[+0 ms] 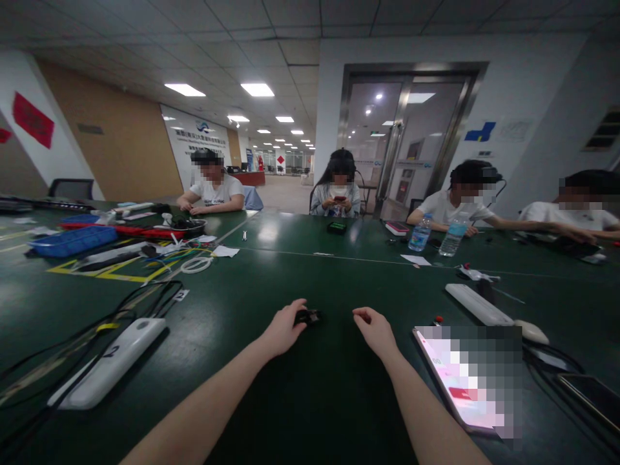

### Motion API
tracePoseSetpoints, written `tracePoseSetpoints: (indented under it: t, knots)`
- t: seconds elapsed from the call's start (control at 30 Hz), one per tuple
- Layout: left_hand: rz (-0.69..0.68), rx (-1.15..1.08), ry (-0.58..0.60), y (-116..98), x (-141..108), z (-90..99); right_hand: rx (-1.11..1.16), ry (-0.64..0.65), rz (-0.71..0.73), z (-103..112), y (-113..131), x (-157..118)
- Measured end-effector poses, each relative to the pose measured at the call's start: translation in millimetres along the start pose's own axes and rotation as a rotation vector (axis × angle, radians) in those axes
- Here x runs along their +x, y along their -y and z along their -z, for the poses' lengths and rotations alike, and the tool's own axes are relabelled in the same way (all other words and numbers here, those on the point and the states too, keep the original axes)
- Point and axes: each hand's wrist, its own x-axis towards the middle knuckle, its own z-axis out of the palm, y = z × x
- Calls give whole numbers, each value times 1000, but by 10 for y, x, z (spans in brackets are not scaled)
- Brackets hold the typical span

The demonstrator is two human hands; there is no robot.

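My left hand rests on the dark green table with its fingers over a small black object, which it seems to pinch. The object's exact kind is too small to tell. My right hand sits a little to the right with loosely curled fingers, holding nothing and apart from the object. A white power strip lies to my left, and another lies to my right, beyond a tablet with a blurred screen.
Black cables run along the left. A dark phone lies at the right edge. Several seated people sit across the table, with water bottles near them. A blue tray and assorted tools and wires lie at the far left.
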Motion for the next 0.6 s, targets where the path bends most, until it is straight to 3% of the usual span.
tracePoseSetpoints:
  t: [0.13, 0.37, 0.6]
  knots:
    - [-101, -144, 178, -177, -130, -80, 50, 61, 71, -27, 41, -5]
    - [-97, -183, 198, -120, -198, -15, -8, 336, 246, -60, 323, -209]
    - [-170, -176, 190, -87, -188, -35, -112, 434, 345, -71, 508, -370]
